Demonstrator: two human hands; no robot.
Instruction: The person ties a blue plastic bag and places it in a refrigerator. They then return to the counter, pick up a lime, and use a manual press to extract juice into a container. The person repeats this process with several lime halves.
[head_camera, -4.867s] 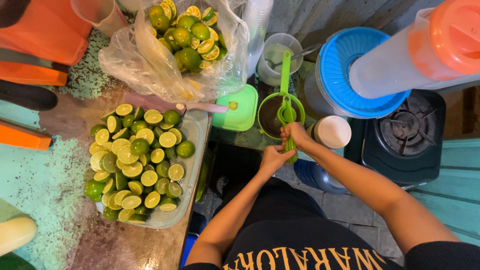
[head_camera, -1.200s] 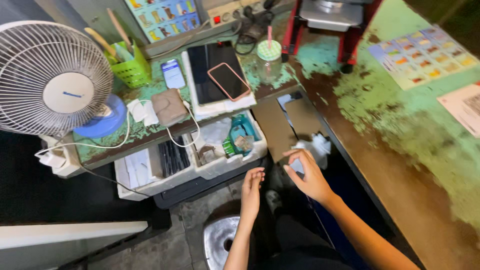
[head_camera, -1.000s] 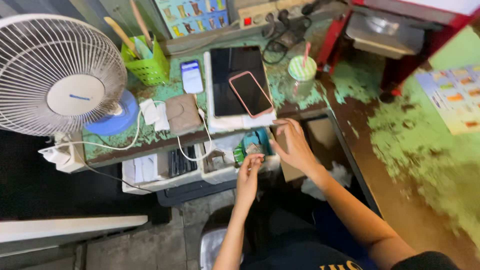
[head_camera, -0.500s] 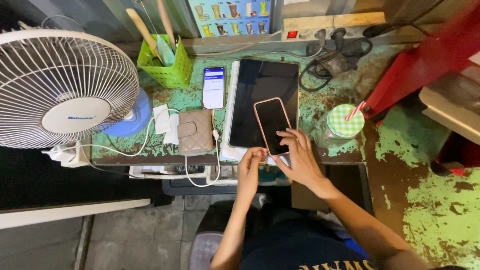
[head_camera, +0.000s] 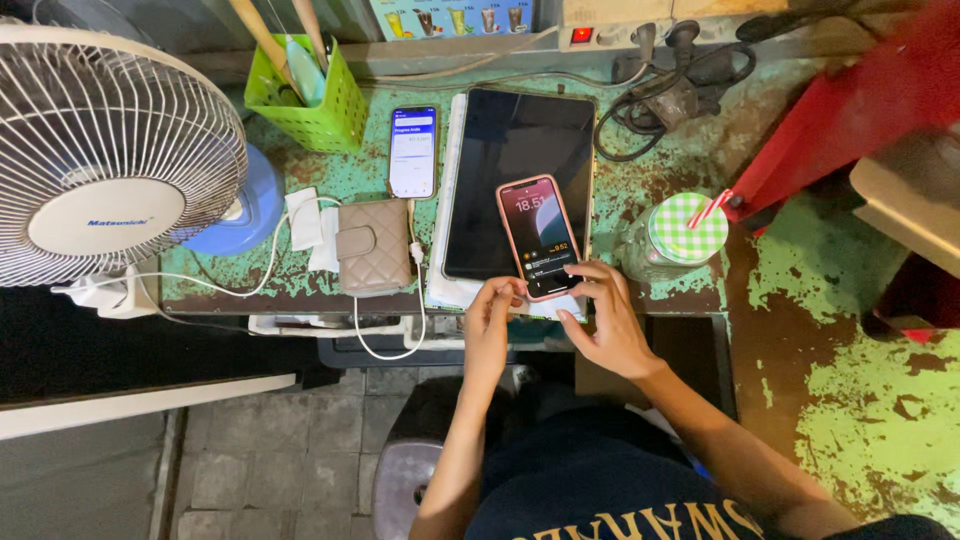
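Observation:
A pink-cased phone (head_camera: 538, 236) with a lit screen lies on a dark tablet (head_camera: 517, 180) on a worn green shelf (head_camera: 640, 200). My right hand (head_camera: 603, 320) rests at the phone's lower right edge, fingers touching it. My left hand (head_camera: 491, 318) is at the phone's lower left corner, fingertips against the case. Neither hand has lifted it.
A second phone (head_camera: 413, 151) lies left of the tablet, beside a beige quilted wallet (head_camera: 371, 246) and white charger cables. A white fan (head_camera: 105, 160) stands at left, a green basket (head_camera: 303, 90) behind. A jar with checked lid and straw (head_camera: 687, 228) sits right; a red frame (head_camera: 840, 110) beyond.
The view has swung from the lime squeezing spot to this shelf and closed in. Both hands have come up to the pink phone, whose screen now shows lit.

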